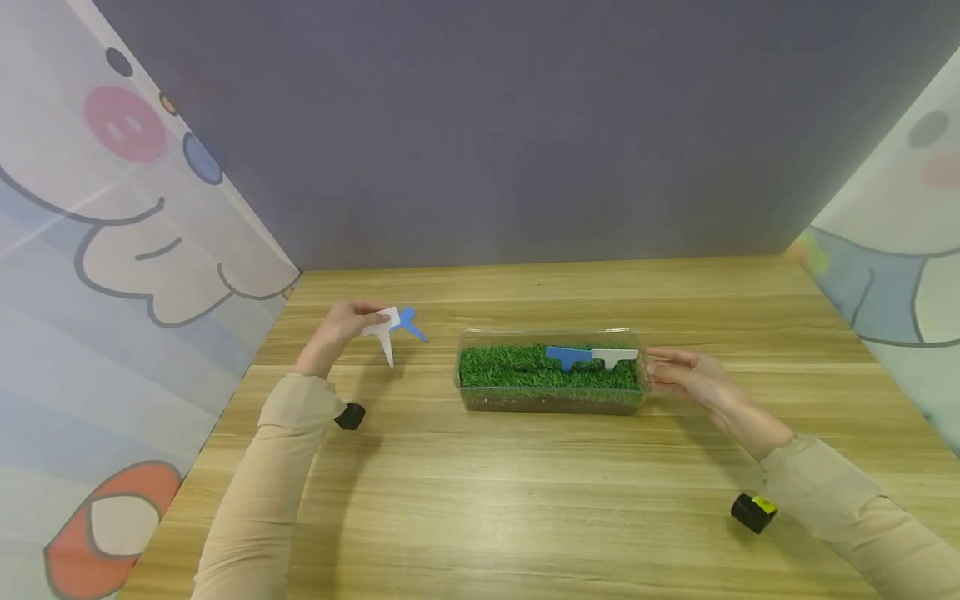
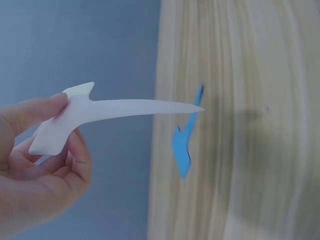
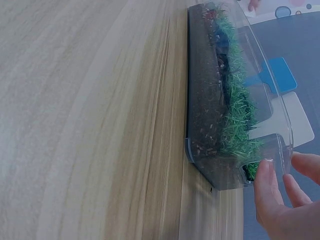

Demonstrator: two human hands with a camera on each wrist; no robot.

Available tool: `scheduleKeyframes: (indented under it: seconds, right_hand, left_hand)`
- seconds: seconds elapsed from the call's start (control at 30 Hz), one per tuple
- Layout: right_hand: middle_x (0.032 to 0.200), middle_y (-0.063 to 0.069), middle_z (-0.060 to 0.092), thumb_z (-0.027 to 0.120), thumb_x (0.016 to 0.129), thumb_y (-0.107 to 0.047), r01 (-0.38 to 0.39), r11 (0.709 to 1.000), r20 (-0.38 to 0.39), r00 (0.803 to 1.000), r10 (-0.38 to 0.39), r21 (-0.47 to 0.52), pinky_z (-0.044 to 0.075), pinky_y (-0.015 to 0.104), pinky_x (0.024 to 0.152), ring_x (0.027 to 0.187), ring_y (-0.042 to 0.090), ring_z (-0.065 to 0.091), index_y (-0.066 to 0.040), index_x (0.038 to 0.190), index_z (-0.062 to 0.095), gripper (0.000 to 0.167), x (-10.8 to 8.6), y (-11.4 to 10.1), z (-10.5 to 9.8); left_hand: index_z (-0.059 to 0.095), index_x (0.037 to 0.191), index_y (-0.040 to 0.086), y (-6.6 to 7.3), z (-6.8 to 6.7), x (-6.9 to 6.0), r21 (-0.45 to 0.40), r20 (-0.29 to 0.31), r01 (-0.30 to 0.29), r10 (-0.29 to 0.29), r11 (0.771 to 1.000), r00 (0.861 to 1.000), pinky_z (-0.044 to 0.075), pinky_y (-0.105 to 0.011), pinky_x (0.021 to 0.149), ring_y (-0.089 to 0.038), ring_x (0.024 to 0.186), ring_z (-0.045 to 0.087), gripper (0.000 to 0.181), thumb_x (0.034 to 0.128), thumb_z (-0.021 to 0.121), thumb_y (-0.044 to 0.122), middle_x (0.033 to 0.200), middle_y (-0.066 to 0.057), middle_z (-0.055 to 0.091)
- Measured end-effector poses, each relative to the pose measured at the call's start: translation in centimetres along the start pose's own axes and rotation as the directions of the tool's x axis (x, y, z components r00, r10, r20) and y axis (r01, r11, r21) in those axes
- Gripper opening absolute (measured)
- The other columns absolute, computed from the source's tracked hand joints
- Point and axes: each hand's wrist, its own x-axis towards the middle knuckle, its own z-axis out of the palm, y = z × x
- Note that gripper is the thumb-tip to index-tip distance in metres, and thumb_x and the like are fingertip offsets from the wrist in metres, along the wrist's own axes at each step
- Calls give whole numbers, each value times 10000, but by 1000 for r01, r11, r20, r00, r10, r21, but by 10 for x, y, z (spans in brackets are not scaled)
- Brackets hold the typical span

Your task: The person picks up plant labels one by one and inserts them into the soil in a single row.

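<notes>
My left hand (image 1: 343,332) pinches a white T-shaped plant label (image 2: 120,107) by its wide head, its pointed stem sticking out to the right in the left wrist view. A blue plant label (image 1: 408,323) lies on the table just beyond it. At the right end of a clear plastic planter box (image 1: 555,403), my right hand (image 1: 708,385) touches the end wall with fairly straight fingers and thumb. Green grass (image 1: 502,367) over dark soil fills the box. A blue label (image 1: 568,356) and a white label (image 1: 615,357) stand side by side in the grass.
The wooden table (image 1: 540,492) ends at a grey panel (image 1: 525,133) at the back. Cartoon-printed sheets (image 1: 97,333) border both sides. A black wrist camera (image 1: 350,416) is by the left sleeve and another black camera (image 1: 752,513) by the right.
</notes>
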Motion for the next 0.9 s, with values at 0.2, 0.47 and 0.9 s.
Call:
scheduleKeyframes:
  seconds: [0.2, 0.47, 0.9]
  right_hand:
    - [965, -93, 612, 601, 843, -180, -1, 1000, -2, 1000, 1, 6, 452, 240, 838, 862, 62, 607, 66, 1344, 234, 668, 0, 0, 0]
    - [932, -111, 618, 601, 842, -161, -3, 999, 11, 1000, 3, 35, 457, 231, 828, 859, 65, 608, 72, 1343, 221, 671, 1, 1, 0]
    - [932, -122, 609, 596, 845, -158, -3, 999, 19, 1000, 3, 47, 451, 228, 835, 866, 56, 604, 74, 1345, 207, 674, 1, 1, -1]
  left_hand:
    - [546, 1170, 40, 16, 7, -5, 9, -27, -24, 24, 1000, 999, 339, -430, 940, -262, 1049, 450, 370, 865, 570, 248, 1214, -161, 501]
    - [572, 1133, 46, 39, 18, -14, 33, -37, -107, 109, 994, 993, 368, -388, 895, -258, 1033, 477, 339, 857, 584, 242, 1182, -146, 534]
    - [604, 1097, 75, 73, 36, -22, 55, 11, -189, 189, 980, 982, 405, -381, 867, -243, 1019, 521, 295, 851, 595, 239, 1154, -111, 569]
